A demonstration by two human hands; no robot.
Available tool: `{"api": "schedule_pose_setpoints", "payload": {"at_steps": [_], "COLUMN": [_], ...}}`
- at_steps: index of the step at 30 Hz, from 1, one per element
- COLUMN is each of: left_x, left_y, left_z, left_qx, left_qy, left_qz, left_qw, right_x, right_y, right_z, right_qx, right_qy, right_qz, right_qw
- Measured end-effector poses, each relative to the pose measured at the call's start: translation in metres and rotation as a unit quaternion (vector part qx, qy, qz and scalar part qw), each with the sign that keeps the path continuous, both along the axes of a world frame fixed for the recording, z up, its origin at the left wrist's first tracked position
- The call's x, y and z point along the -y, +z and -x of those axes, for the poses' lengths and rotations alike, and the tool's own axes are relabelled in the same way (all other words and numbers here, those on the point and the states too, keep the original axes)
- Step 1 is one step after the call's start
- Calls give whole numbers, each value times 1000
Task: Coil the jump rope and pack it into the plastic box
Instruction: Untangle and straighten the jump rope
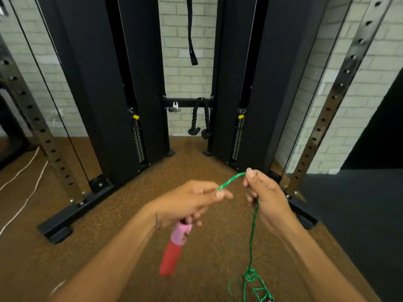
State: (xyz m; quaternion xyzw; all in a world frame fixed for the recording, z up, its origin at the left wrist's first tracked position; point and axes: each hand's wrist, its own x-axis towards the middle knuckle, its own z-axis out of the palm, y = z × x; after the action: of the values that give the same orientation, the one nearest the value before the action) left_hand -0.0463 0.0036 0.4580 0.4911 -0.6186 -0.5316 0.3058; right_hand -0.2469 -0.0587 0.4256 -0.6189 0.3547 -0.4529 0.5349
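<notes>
Two bare hands meet over a brown speckled floor (pixel 135 214), both closed on a green jump rope (pixel 253 232). The left hand (pixel 192 203) is curled narrow: its thumb and forefinger pinch the cord where it emerges, while the lower fingers wrap the top of a handle (pixel 172 249), pink at the upper end and red below, which hangs tilted down and to the left from the fist. A short stretch of green cord arcs up and to the right from that pinch to the right hand (pixel 266 197), whose thumb and forefinger tips squeeze it near the top of the hand. The cord then passes down along the right hand's remaining fingers, which are loosely bent around it, and drops almost straight towards the lower edge of the view, where it gathers in a loose tangle of loops. Something pink shows among those loops at the very bottom edge, too cut off to identify. Beyond the hands stand the black columns of a cable machine (pixel 109 94) against a pale brick wall (pixel 185 40).
</notes>
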Motion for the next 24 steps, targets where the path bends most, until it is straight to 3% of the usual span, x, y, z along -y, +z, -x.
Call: {"api": "schedule_pose_setpoints", "payload": {"at_steps": [2,4,7,9,10,12,13,15,17,21,24], "left_x": [-11,-14,-6,2,6,9,11,12,13,10,12], "left_y": [0,5,17,8,-5,-36,-53,-74,-77,-42,-26], "left_z": [5,11,-5,-40,-57,-86,-90,-79,-58,-5,16], "left_qx": [-75,-154,-209,-242,-205,-18,65,198,235,-3,-20], "left_qy": [-29,15,151,232,266,293,261,137,69,1,31], "left_qz": [-20,13,103,124,129,116,72,-11,-5,65,169], "left_qw": [997,988,961,934,933,949,961,971,969,998,985], "right_x": [-4,-8,-8,1,8,15,15,10,-2,-13,-9], "right_y": [20,31,28,21,19,24,26,35,38,27,19], "right_z": [-12,-26,-16,13,30,50,55,49,32,-4,-7], "right_qx": [-47,-61,13,99,142,198,208,175,78,-60,-114], "right_qy": [58,121,163,136,108,70,69,93,123,159,185], "right_qz": [43,45,-70,-113,-121,-119,-115,-97,-64,25,27], "right_qw": [996,990,984,979,977,970,969,975,987,985,976]}}
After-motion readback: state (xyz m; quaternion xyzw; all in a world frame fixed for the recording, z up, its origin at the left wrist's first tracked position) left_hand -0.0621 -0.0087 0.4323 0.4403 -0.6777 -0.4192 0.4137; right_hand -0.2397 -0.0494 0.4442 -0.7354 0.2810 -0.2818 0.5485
